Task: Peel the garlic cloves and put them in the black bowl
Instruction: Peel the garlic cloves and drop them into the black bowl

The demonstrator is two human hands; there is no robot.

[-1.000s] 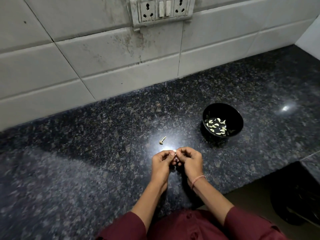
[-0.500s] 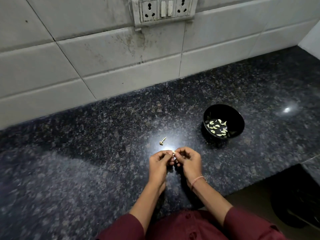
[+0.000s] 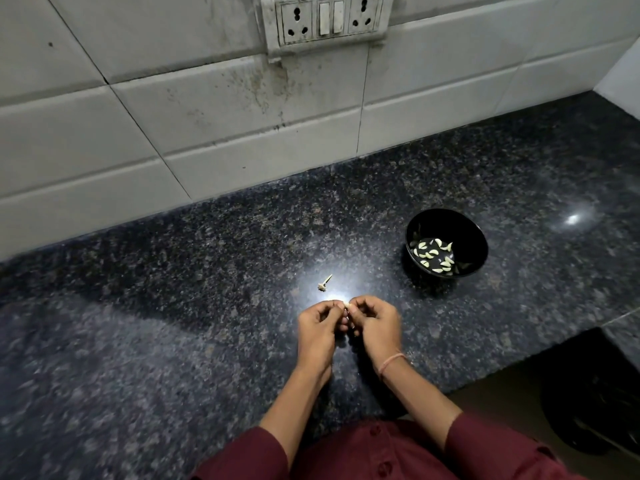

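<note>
Under my right grip [image 3: 377, 323] the speckled stone worktop [image 3: 156, 358] shines, polished. Right of it, the bowl [image 3: 467, 233] looks glossy. Beyond, the tiles [image 3: 242, 133] are smooth, stained.

The garlic clove [image 3: 346, 304] is mostly hidden between the left hand [image 3: 317, 327] and right hand [image 3: 375, 325]; the nearby scrap [image 3: 323, 284] cannot be identified.

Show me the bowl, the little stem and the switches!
bowl [image 3: 465, 227]: head view, bare inner wall, far side.
stem [image 3: 325, 282]: head view, the middle of its length.
switches [image 3: 324, 18]: head view, face of the left switch.
</note>
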